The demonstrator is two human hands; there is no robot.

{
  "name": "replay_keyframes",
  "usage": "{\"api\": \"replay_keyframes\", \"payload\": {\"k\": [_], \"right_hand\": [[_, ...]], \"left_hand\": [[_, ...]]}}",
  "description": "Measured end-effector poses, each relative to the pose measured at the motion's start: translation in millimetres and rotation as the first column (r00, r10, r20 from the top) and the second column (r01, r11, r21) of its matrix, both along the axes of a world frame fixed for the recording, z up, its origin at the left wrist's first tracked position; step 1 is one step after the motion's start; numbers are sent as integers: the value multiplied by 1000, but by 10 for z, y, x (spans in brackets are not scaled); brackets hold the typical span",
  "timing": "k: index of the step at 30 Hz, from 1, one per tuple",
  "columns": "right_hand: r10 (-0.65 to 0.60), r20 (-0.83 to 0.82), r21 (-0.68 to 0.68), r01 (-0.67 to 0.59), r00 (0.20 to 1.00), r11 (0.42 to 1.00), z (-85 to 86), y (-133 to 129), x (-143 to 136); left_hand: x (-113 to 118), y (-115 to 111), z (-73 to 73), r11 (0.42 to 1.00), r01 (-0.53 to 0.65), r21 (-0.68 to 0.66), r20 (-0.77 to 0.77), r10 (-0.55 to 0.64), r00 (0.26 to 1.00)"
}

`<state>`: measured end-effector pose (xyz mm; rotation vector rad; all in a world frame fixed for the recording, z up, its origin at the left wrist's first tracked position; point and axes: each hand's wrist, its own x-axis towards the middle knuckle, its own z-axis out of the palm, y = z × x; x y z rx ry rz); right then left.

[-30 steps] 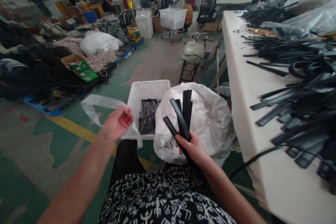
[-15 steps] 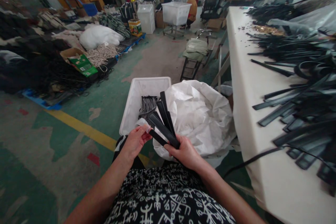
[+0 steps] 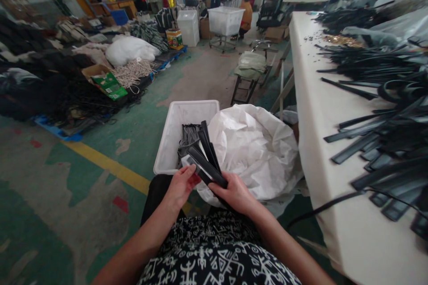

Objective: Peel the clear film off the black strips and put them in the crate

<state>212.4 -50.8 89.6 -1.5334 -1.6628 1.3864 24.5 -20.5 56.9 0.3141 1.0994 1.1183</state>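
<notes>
Several flat black strips [image 3: 204, 160] are bunched in my right hand [image 3: 238, 192]. Its fingers wrap round their lower ends, and the far ends fan out over the bin. My left hand [image 3: 183, 183] pinches a thin pale piece [image 3: 187, 160] beside the nearest strips; whether it is film or tape I cannot tell. A white plastic bin [image 3: 163, 142] stands just beyond my hands, with a bundle of grey and black strips [image 3: 190, 136] inside. Right of it, a large crumpled white sack [image 3: 257, 151] lies open behind my right hand.
A table with a cream cover [image 3: 321, 164] runs along my right, carrying heaps of black strips [image 3: 377, 129]. A stool with folded cloth [image 3: 250, 64] stands ahead. Piled goods lie on a blue pallet [image 3: 56, 129] to the left. A person in orange [image 3: 246, 15] crouches farther back.
My left hand has drawn slightly right and closer to the strip bundle. The pale piece now lies against the black strips. The view has shifted slightly.
</notes>
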Motion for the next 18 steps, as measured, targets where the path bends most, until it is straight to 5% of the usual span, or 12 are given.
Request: {"api": "replay_keyframes", "payload": {"k": [4,9,15,18], "right_hand": [[59,12,32,-60,998,998,33,-53,99],[-44,32,60,42,999,997,-60,39,25],[101,60,30,-103,993,994,-74,-20,124],[50,102,96,-60,994,994,-97,15,111]], "left_hand": [[-105,105,62,992,-129,5,-24,129,991],[124,-96,7,998,61,3,16,-61,998],[111,7,-60,995,-89,42,3,89,996],[179,-39,-75,999,36,36,26,-37,999]]}}
